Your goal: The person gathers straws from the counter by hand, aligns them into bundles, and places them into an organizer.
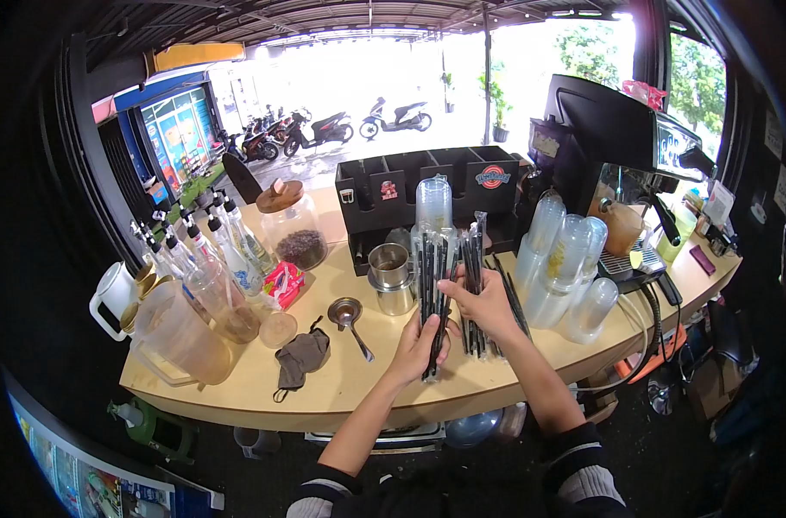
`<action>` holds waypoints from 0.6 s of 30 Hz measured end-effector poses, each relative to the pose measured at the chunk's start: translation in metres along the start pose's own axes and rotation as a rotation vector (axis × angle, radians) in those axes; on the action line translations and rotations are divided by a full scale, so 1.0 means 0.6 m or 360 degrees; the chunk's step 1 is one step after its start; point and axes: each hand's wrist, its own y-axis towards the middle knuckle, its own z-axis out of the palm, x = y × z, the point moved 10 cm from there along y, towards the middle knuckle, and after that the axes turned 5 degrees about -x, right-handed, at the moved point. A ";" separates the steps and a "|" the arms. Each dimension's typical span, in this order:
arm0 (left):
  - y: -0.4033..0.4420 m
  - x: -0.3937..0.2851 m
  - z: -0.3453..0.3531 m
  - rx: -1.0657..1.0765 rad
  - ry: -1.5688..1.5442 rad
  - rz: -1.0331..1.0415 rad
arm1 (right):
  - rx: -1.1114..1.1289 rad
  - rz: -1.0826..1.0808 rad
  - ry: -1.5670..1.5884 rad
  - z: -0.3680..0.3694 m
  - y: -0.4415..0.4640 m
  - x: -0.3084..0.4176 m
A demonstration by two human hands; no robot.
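My left hand [417,350] is closed around the lower part of a bundle of black straws [432,259] in clear wrappers, held upright over the counter. My right hand [489,304] grips a second bundle of wrapped black straws [473,255] just to the right, its thumb reaching toward the first bundle. A few more black straws [512,298] slant behind my right hand. Directly behind the bundles stand a stack of clear plastic cups [434,203] and a metal drip filter [389,266] on a steel cup.
On the counter [367,393] lie a metal strainer [346,312] and a dark cloth mask [303,358]. A plastic pitcher [181,337], pump bottles [229,250] and a lidded jar [293,229] stand left. Stacked cups [570,259] and a coffee machine [621,164] are right; a black organizer [427,177] sits behind.
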 end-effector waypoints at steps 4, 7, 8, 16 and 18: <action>0.005 -0.013 -0.011 -0.0138 0.0139 0.0156 | -0.0028 0.0063 0.0143 -0.005 -0.003 -0.004; 0.005 -0.017 -0.015 -0.0245 0.0081 0.0199 | -0.0086 0.0009 0.0170 -0.010 -0.004 0.004; 0.006 -0.015 -0.015 -0.0245 0.0081 0.0199 | -0.0107 -0.0006 0.0155 -0.014 -0.003 0.002; -0.001 -0.022 -0.015 -0.0449 0.0320 0.0352 | -0.0225 -0.0140 0.0127 -0.019 -0.010 0.014; -0.001 -0.025 -0.008 -0.0441 0.0290 0.0333 | -0.0293 -0.0124 0.0066 -0.021 -0.019 0.026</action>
